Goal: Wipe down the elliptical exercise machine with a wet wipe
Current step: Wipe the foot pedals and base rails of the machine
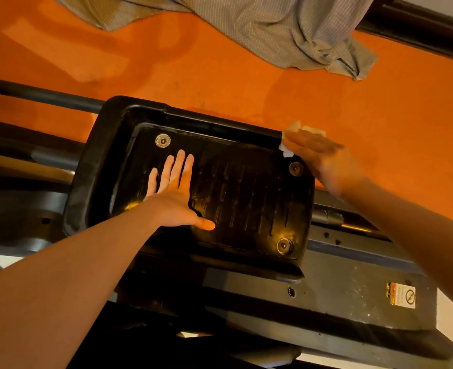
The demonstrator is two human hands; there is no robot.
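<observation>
R hand (324,158): grip is flat-fingered, pressing a white wet wipe (289,149) onto the far R corner of the foot pedal (246,198). Fingers extended, pointing L along the pedal's far rim; wipe shows under the fingertips and behind the knuckles, bunched. Hand is motion-blurred; whether the thumb curls under the wipe can't be told.

L hand (174,193): grip wide, holding nothing. Palm flat on the pedal's ribbed tread, L-centre, four fingers straight and close together pointing to the far rim, thumb spread toward the R. Both forearms bare, entering from the near edge.

Pedal: black, rectangular w/ rounded corners and a raised rim, part of the elliptical machine (353,296). Three round bolt heads visible: far L (162,141), far R (296,168), near R (284,245). Tread glossy, w/ yellowish reflections near the L hand and the near R bolt.

Frame below the pedal: dark metal rail, dusty specks on its R part, a small hole near centre. Warning sticker (401,295) on the rail, R side; text too small to read. Dark tube (39,95) runs off to the L behind the pedal.

Surroundings: orange floor (220,75) beyond the machine. Grey-beige cloth (260,30) crumpled at top, hanging by a black bar (420,30) at top R.
</observation>
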